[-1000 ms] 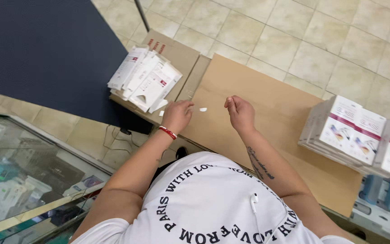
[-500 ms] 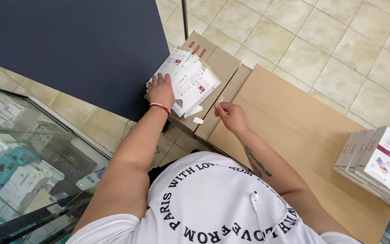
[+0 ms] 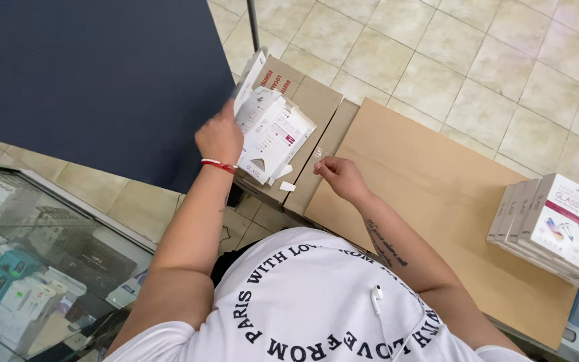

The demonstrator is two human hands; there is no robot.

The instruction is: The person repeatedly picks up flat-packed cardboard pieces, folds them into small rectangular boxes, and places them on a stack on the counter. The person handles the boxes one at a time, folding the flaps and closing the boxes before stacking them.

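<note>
The left hand is stretched out in front, with the arm almost straight and a red band around the wrist. Its fingers are closed on the edge of a stack of flat white packets and tip the top ones up. The stack rests on a brown cardboard box at the far left end of the worktop.

The right hand sits lower and closer to the body, with the elbow bent and the forearm lying across the brown worktop. Its fingers are curled and pinched together on a tiny clear strip right at the box's edge. A small white tab lies just beside the stack, between the two hands.

Far to the right, a row of white boxes with colourful pictures stands on the worktop edge, well apart from both hands. A glass display case full of small goods is at the lower left.
</note>
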